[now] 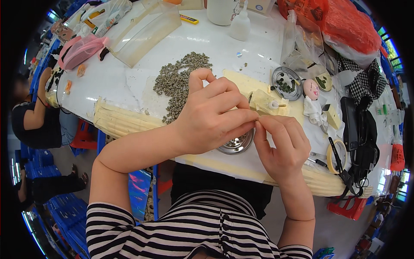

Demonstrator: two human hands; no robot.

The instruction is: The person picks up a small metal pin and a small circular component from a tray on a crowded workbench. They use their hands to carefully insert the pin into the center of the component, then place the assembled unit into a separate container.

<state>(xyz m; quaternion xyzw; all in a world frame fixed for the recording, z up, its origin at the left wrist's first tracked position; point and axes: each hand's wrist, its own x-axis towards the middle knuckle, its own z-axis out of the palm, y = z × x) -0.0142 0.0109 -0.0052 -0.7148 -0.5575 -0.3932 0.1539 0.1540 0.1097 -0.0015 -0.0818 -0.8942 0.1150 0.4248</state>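
Observation:
My left hand (214,113) and my right hand (282,144) meet fingertip to fingertip just above a small round metal dish (238,144) near the table's front edge. Between the pinched fingers there is something tiny; I cannot make out what it is. A heap of small grey-green pieces (177,81) lies on the white table (120,82) just behind my left hand. A small white spool-like tool (276,104) rests on a yellowish block beyond my fingertips.
A second metal dish (286,83) holds dark bits at the right, beside a small doll figure (312,100). A tape roll (337,156), scissors and black cables lie at the right edge. A clear plastic tray (144,31), a pink basket (81,49), a white bottle (240,25) and a red bag (345,21) stand behind. Another person sits at the left.

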